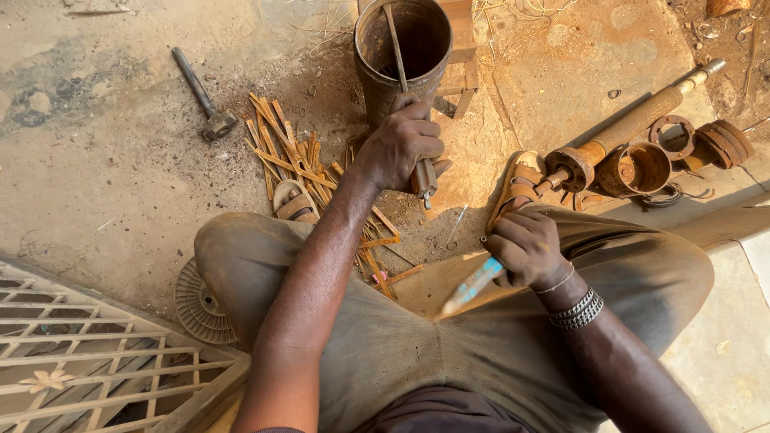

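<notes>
My left hand (399,144) grips a long rusty tool (395,50) by its handle; the shaft leans up into a rusty metal cylinder (401,56) standing on the ground in front of me. My right hand (525,247) rests by my right knee and is closed on a blurred light-blue and white stick-like object (473,285) that points down-left across my lap. Metal bracelets circle my right wrist. I sit low with my knees apart.
A hammer (204,100) lies at the upper left. A pile of thin rusty strips (293,152) lies by my left foot. Rusty pipes, rings and a shaft (642,148) lie at the right. A metal grille (104,361) sits at lower left beside a round ribbed disc (196,305).
</notes>
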